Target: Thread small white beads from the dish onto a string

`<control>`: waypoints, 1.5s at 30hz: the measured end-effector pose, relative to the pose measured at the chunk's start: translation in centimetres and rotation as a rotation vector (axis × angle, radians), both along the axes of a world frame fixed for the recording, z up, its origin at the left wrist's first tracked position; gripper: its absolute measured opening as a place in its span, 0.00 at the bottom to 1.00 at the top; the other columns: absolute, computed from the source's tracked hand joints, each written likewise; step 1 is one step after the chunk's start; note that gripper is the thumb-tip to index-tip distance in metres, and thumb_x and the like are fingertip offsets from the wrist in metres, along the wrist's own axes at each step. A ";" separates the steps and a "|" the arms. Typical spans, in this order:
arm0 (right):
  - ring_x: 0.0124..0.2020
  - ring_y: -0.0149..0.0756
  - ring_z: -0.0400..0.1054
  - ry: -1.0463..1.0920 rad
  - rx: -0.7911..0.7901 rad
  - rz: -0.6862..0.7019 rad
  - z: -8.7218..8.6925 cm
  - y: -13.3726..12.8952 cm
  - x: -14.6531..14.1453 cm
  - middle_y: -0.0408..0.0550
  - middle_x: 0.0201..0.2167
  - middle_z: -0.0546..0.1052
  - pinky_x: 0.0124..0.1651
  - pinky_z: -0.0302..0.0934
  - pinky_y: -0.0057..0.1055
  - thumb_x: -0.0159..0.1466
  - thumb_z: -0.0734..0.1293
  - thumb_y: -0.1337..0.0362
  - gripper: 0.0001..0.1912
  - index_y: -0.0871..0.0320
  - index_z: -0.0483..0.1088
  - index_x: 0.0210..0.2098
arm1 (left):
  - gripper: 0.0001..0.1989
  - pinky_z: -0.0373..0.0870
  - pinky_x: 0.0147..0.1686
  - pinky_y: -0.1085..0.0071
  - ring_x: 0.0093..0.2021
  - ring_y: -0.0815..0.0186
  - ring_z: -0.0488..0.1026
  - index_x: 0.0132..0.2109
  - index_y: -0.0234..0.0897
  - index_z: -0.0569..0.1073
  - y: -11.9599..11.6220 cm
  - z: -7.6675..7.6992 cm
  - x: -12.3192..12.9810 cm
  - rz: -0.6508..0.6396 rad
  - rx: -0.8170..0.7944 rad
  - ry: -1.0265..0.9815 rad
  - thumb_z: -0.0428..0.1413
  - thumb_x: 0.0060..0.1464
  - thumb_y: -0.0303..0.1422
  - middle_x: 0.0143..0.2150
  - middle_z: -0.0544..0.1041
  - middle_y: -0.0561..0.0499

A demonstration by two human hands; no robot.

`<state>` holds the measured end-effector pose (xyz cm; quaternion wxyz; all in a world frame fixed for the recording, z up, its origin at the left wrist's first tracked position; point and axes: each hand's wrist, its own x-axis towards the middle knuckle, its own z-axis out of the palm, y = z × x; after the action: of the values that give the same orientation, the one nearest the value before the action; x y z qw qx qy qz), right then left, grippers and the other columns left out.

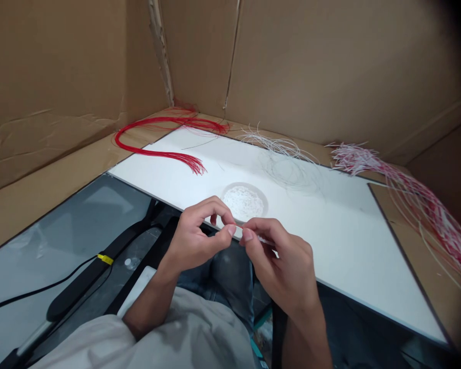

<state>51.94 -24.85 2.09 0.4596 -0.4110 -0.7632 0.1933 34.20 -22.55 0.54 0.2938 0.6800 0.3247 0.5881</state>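
Close together above the near edge of the white tabletop (pixel 330 236), my two hands meet at the fingertips. My left hand (pixel 200 233) pinches thumb and forefinger on a thin red wire (pixel 237 225), of which only a short bit shows. On its other side my right hand (pixel 284 259) is closed in a pinch on the same wire; a thin whitish length shows by its fingers. Fingers hide most of what is held. Just beyond the hands, a shallow round dish (pixel 265 197) holds many small white pieces (pixel 243 201).
A curved bundle of red wires (pixel 149 150) lies at the back left. Loose white wires (pixel 280 146) are coiled at the back middle. Along the right lies a long bundle of red and white wires (pixel 418 192). Cardboard walls (pixel 311 66) enclose the table; a black bar (pixel 88 277) stands left.
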 end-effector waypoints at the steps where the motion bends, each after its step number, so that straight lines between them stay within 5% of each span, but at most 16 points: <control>1: 0.22 0.25 0.71 -0.001 0.001 0.003 0.0 0.0 0.1 0.38 0.28 0.80 0.27 0.63 0.21 0.71 0.66 0.66 0.03 0.54 0.72 0.45 | 0.04 0.68 0.31 0.71 0.32 0.68 0.72 0.34 0.38 0.75 0.0 0.0 0.0 0.004 -0.002 -0.006 0.63 0.56 0.28 0.31 0.77 0.52; 17: 0.19 0.24 0.62 0.017 -0.037 0.059 0.3 0.1 0.5 0.35 0.22 0.71 0.22 0.54 0.23 0.72 0.65 0.66 0.03 0.55 0.71 0.41 | 0.07 0.70 0.33 0.70 0.36 0.65 0.76 0.40 0.38 0.80 0.1 0.0 -0.2 -0.053 -0.039 -0.041 0.66 0.58 0.36 0.34 0.80 0.49; 25: 0.21 0.24 0.60 0.046 -0.122 0.099 0.1 0.4 0.4 0.35 0.23 0.70 0.25 0.54 0.24 0.74 0.64 0.63 0.05 0.55 0.71 0.43 | 0.02 0.71 0.33 0.71 0.34 0.67 0.78 0.37 0.38 0.80 0.0 0.7 0.1 0.009 0.050 0.046 0.65 0.60 0.30 0.34 0.83 0.50; 32: 0.22 0.27 0.55 0.379 -0.377 0.145 -0.9 2.0 0.4 0.37 0.22 0.64 0.25 0.49 0.26 0.74 0.63 0.52 0.17 0.57 0.71 0.37 | 0.07 0.67 0.30 0.74 0.30 0.70 0.74 0.35 0.35 0.77 2.1 3.6 0.6 -0.064 0.097 0.306 0.60 0.62 0.30 0.31 0.79 0.52; 40: 0.19 0.25 0.46 0.622 -0.336 0.159 -2.4 3.6 0.1 0.32 0.18 0.55 0.23 0.41 0.27 0.73 0.63 0.46 0.20 0.55 0.65 0.35 | 0.07 0.66 0.29 0.74 0.28 0.70 0.72 0.33 0.33 0.78 4.8 8.4 1.4 -0.176 -0.012 0.535 0.58 0.59 0.30 0.27 0.78 0.53; 45: 0.19 0.25 0.48 0.671 -0.331 0.167 -2.3 3.4 0.2 0.33 0.18 0.58 0.24 0.41 0.27 0.73 0.65 0.48 0.18 0.56 0.67 0.35 | 0.08 0.66 0.29 0.75 0.27 0.71 0.71 0.32 0.33 0.78 5.1 9.4 1.4 -0.153 0.011 0.520 0.59 0.58 0.31 0.26 0.77 0.53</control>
<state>52.16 -21.47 -0.18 0.5939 -0.3298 -0.5598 0.4744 35.58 -17.48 9.94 0.2405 0.8324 0.3336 0.3714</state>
